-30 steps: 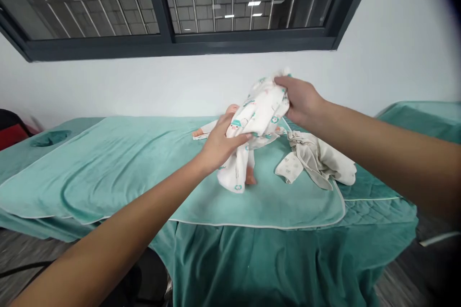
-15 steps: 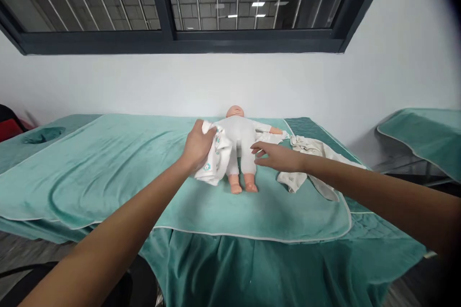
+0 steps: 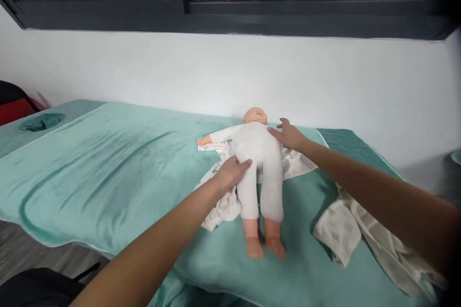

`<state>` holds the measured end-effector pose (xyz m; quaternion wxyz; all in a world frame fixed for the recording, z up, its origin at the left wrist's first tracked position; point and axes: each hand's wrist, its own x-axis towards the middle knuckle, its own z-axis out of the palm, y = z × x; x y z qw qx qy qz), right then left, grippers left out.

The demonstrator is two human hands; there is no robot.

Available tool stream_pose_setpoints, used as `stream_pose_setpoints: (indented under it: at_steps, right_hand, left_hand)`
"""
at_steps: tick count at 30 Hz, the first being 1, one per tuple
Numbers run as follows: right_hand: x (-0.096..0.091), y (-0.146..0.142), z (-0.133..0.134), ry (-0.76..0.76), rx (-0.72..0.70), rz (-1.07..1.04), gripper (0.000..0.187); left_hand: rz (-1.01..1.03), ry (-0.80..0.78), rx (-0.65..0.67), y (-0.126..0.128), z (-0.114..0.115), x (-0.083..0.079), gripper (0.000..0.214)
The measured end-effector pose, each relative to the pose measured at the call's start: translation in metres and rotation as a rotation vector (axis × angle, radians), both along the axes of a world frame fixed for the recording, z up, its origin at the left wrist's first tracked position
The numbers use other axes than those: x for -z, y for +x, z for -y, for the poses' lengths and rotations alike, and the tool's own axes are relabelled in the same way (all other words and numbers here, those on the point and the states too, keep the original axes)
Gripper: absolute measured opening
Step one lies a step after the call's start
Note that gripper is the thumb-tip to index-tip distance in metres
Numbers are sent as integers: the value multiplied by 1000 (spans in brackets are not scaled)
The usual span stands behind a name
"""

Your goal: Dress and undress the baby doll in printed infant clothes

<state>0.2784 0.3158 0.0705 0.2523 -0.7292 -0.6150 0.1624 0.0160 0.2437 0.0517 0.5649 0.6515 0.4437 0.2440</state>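
A baby doll (image 3: pixel 255 141) with a white cloth body lies on its back, its bare feet towards me. My left hand (image 3: pixel 232 172) is closed at the doll's hip and upper leg, thumb on top and the other fingers mostly hidden. Fingers apart, my right hand (image 3: pixel 290 135) reaches over the doll's shoulder on the right, its thumb at the upper chest. That side's doll arm is hidden from view. Beneath the doll a white printed baby garment (image 3: pixel 225 208) is spread, showing on both sides of the body.
A second pale printed garment (image 3: pixel 340 232) lies crumpled at the right, partly under my right forearm. Green blankets (image 3: pixel 126 163) cover the bed, which meets a white wall (image 3: pixel 144 72) below a barred window. A red and black object (image 3: pixel 16 105) is at the far left.
My left hand has let go of the raised printed garment, which now lies by the doll, and has moved onto the doll's hip. My right hand has gone up to the shoulder. The view is closer.
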Motion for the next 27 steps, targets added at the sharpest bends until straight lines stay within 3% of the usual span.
stream_pose_setpoints:
  at_steps: [4, 8, 12, 16, 20, 23, 27]
  right_hand:
    - [5, 8, -48, -135, -39, -77, 101]
    - [7, 6, -80, -206, -78, -128, 100]
    - [-7, -11, -97, -238, -75, -217, 95]
    - [-31, -50, -116, -230, -161, -306, 94]
    - [-45, -111, -147, -193, -213, -376, 90]
    - [-43, -163, -172, -169, -265, -423, 89]
    - [-30, -224, -202, -82, -411, -439, 73]
  left_hand:
    - [175, -433, 30, 14, -18, 0, 89]
    - [369, -517, 11, 17, -33, -5, 85]
    - [447, -502, -46, -3, -52, -24, 69]
    - [394, -444, -109, -50, -79, -50, 58]
    - [243, -263, -172, -114, -107, -64, 48]
    - [135, -146, -206, -162, -127, -60, 46]
    - [83, 23, -263, -215, -151, -41, 51]
